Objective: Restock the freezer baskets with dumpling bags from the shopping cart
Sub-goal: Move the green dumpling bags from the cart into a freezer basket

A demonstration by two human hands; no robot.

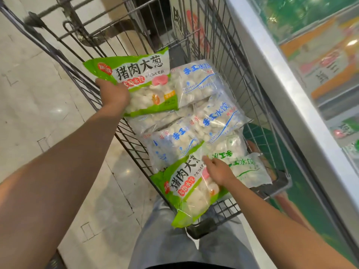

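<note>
Pale marble-look floor point(38, 105) fills the left. Beside it, the left hand point(114, 95) has its grip closed round the lower left edge of a green dumpling bag point(136, 82), holding it lifted over the wire shopping cart point(81, 78). The bag is clear plastic with a green border, bold black lettering and white dumplings showing through. Below lie several clear bags with blue lettering point(204, 117), stacked flat. Nearer, the right hand point(219, 172) rests on a second green bag point(192, 191) propped against the cart's near end; its fingers are bent onto the film, but whether they pinch it cannot be told. Just right sits a clear bag with green lettering point(244, 169). These bags probably feel lumpy, floppy and slick, so taking an edge or seam seems best. Far right, the freezer point(291, 94) runs alongside under glass.
</note>
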